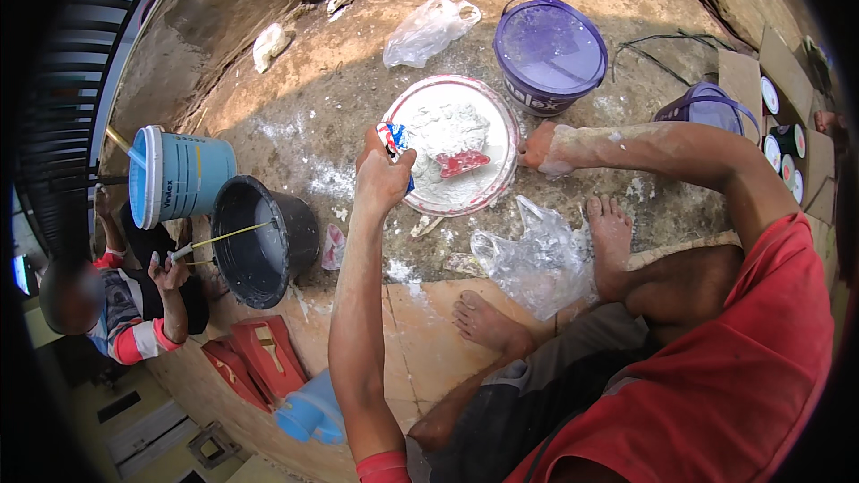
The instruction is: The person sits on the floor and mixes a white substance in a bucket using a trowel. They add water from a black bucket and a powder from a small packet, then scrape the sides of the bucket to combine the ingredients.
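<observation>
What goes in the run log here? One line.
left hand: grips small blue-red tool | right hand: on round lid's rim | lid: white paste, red scraper

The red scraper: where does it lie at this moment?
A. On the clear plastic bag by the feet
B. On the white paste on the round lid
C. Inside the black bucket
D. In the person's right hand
B: the red scraper rests on the heap of white paste on the round lid, between the left hand and the right hand, which grips the lid's edge.
</observation>
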`<state>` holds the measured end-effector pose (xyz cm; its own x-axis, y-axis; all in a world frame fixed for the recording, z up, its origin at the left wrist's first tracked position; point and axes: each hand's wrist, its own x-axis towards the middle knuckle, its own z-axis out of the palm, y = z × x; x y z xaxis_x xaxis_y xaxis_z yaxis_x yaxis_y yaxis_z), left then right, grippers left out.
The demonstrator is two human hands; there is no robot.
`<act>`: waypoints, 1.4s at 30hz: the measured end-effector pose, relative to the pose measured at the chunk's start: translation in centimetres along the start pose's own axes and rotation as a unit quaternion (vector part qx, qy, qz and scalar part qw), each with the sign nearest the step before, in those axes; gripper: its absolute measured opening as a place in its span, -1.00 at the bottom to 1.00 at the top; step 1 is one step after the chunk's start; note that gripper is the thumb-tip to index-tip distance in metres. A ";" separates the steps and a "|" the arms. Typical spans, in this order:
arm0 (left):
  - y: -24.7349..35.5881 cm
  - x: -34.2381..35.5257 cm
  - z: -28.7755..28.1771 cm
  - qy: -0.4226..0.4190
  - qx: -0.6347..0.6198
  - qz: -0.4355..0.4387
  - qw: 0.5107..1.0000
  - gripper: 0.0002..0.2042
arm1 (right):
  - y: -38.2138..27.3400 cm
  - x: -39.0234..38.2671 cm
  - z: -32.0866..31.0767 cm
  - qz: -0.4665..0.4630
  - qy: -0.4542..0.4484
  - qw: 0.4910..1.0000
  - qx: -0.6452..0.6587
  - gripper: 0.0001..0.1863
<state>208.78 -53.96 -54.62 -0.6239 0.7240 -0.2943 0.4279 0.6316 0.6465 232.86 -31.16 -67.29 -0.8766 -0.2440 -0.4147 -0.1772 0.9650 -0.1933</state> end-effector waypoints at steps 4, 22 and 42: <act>-1.9 0.3 0.5 0.019 0.044 0.016 0.999 -0.45 | -0.1 0.1 -0.2 -0.013 -0.001 1.000 0.006 -0.77; 3.5 -1.4 -2.7 -0.135 -0.162 -0.185 0.960 -0.13 | -0.7 -0.7 -3.8 -0.003 -0.065 0.997 0.027 -0.72; -1.4 0.8 0.9 0.140 -0.036 -0.113 0.983 0.03 | -0.9 1.6 -3.2 -0.034 -0.022 0.999 0.034 -0.74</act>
<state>208.32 -54.01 -56.37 -0.8571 0.4569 -0.2379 0.2169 0.7390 0.6379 230.14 -32.11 -64.95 -0.8424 -0.3145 -0.4375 -0.2040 0.9377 -0.2813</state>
